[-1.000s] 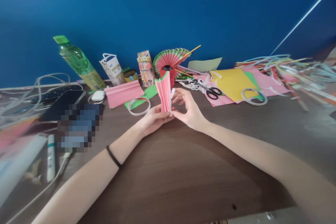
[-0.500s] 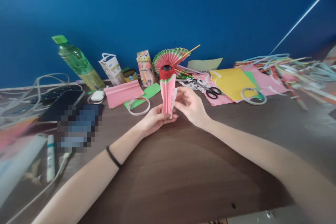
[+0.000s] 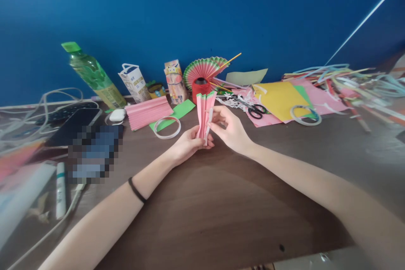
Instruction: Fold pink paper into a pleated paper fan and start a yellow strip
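Observation:
My left hand grips the lower end of a pleated pink paper with a green top edge, held up above the table. At the paper's right edge runs a white tape strip, and my right hand pinches it between thumb and fingers. Just behind the paper stands a red cylinder with a dark opening on top. A finished-looking pleated paper fan, pink with a green rim, leans against the wall with a yellow stick.
Left of my hands lie a folded pink paper and a tape roll. A green bottle leans at the back left. Black scissors, yellow paper and another tape roll lie to the right.
The pleated paper has tilted rightward at its top and come slightly lower, showing more of the red cylinder. Both hands keep their grips nearly in place.

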